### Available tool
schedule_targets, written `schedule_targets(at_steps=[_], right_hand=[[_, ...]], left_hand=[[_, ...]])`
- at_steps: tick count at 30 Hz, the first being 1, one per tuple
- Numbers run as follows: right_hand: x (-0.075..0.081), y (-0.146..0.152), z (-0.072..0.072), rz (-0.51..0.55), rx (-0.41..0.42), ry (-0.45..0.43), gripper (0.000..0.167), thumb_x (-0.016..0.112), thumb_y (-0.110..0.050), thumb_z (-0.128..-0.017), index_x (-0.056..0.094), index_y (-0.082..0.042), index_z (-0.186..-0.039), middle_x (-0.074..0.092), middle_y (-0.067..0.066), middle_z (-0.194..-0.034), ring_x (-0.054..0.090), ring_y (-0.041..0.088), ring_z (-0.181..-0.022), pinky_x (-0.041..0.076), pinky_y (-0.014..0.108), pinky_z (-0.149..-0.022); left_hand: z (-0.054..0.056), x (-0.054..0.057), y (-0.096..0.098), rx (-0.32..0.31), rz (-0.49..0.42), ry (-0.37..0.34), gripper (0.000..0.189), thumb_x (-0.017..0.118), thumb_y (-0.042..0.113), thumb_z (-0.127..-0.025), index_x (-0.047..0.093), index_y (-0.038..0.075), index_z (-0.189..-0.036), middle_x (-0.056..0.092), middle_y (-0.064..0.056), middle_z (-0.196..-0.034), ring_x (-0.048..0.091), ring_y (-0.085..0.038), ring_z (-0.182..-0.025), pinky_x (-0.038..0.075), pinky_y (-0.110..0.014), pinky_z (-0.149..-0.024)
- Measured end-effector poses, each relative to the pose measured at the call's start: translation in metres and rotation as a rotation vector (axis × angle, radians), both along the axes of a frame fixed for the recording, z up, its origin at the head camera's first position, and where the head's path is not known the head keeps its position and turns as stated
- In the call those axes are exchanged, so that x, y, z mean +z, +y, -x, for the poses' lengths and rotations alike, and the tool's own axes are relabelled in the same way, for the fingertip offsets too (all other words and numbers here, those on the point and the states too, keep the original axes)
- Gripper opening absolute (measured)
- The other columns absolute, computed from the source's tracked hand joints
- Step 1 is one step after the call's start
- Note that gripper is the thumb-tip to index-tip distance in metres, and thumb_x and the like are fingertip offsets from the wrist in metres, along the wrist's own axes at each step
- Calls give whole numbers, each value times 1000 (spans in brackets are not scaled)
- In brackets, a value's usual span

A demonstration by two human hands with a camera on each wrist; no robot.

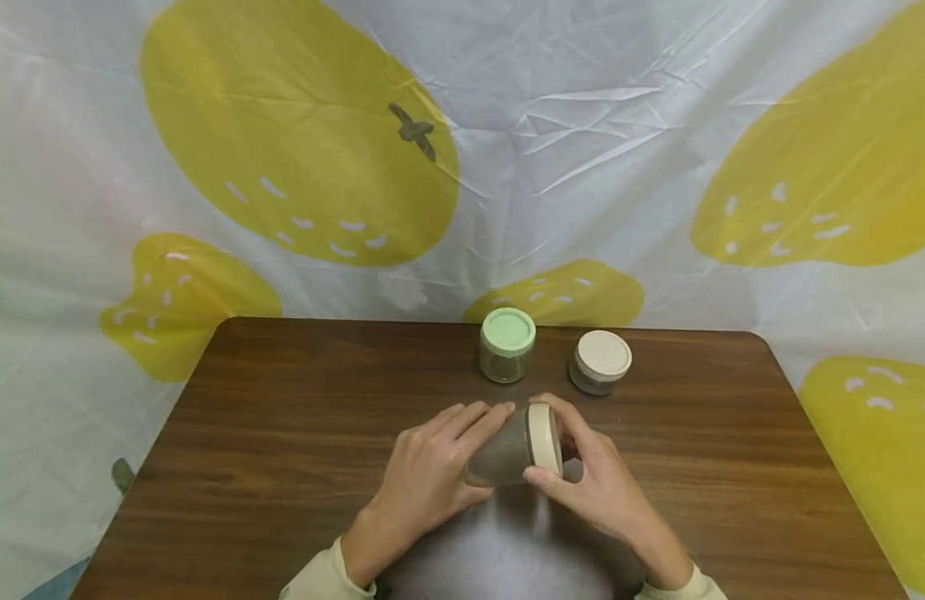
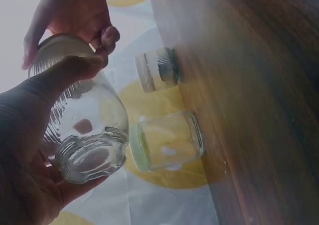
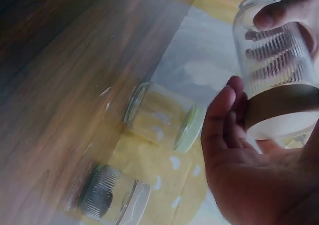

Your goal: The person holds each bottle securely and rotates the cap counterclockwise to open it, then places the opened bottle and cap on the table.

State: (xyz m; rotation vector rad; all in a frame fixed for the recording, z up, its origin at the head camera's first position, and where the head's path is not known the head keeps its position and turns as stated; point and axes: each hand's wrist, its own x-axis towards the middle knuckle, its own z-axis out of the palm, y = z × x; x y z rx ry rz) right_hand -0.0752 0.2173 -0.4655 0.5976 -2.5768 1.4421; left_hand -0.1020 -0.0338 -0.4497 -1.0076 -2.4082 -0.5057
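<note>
A tall clear ribbed glass jar (image 1: 502,454) with a cream lid (image 1: 543,438) is held tilted on its side above the table. My left hand (image 1: 434,463) grips the glass body from the left, its thumb and fingers round it, as the left wrist view shows on the jar (image 2: 94,120). With fingers and thumb, my right hand (image 1: 593,475) holds the lid's rim; in the right wrist view the lid (image 3: 284,112) is on the jar's mouth. Ribbed glass (image 3: 271,55) shows the left fingers through it.
Behind the hands stand a jar with a green lid (image 1: 507,333) and a shorter jar with a cream lid (image 1: 602,357), which has something dark inside. The brown wooden table (image 1: 282,417) ends at a white curtain (image 1: 582,167) with yellow fruit prints.
</note>
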Motion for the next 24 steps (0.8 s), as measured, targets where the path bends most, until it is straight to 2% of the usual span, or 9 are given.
schedule_targets(at_steps=[6, 9, 11, 13, 16, 18, 21, 24], right_hand=[[11, -7, -5, -126, -85, -86, 73, 75, -33, -96, 40, -27, -159, 66, -5, -93, 62, 4, -74, 54, 24, -61], [16, -10, -8, -179, -168, -108, 60, 65, -37, -103, 44, -23, -157, 72, -2, -95, 67, 6, -77, 54, 25, -65], [20, -11, -9, -191, -241, -92, 48, 57, -36, -108, 53, -18, -152, 77, 4, -100, 72, 12, -84, 57, 31, -71], [23, -12, -9, -195, -316, -72, 42, 51, -34, -110, 62, -13, -144, 80, 8, -103, 74, 17, -86, 58, 38, -75], [30, -13, -7, -209, -389, -76, 40, 46, -36, -112, 75, -11, -125, 78, 6, -92, 70, 18, -79, 56, 41, -73], [33, -14, -5, -222, -408, -121, 44, 44, -41, -112, 78, -12, -110, 72, 2, -77, 62, 16, -69, 51, 37, -67], [37, -15, -3, -238, -423, -209, 53, 41, -48, -112, 74, -14, -89, 62, -1, -65, 56, 14, -59, 46, 32, -61], [39, -18, -3, -227, -433, -294, 59, 40, -55, -111, 72, -14, -83, 63, 0, -63, 58, 15, -53, 46, 31, -55]], left_hand=[[0, -2, -1, 11, 7, 20, 108, 103, 37, -50, 59, 28, -148, 73, 4, -125, 74, -21, -105, 66, -34, -75], [-1, -3, 0, 14, 16, 31, 109, 104, 39, -50, 59, 29, -149, 72, 4, -126, 74, -20, -105, 66, -34, -74], [-2, -2, 1, 12, 22, 35, 110, 104, 39, -51, 57, 29, -151, 71, 6, -127, 73, -20, -106, 66, -34, -74], [-2, -1, 3, 10, 21, 45, 111, 104, 40, -51, 57, 29, -151, 71, 6, -127, 73, -20, -107, 66, -34, -76], [-2, 0, 5, 9, 16, 64, 113, 104, 40, -50, 57, 29, -152, 70, 6, -128, 72, -19, -106, 65, -33, -77], [-2, -1, 6, 9, 14, 76, 114, 104, 40, -49, 57, 28, -152, 70, 6, -127, 71, -19, -105, 65, -33, -78], [-2, -1, 8, 6, 22, 84, 115, 105, 41, -48, 57, 29, -152, 70, 6, -128, 72, -20, -106, 65, -34, -80], [-3, -2, 9, 3, 39, 73, 115, 105, 41, -49, 56, 30, -152, 69, 6, -130, 72, -22, -108, 65, -35, -83]])
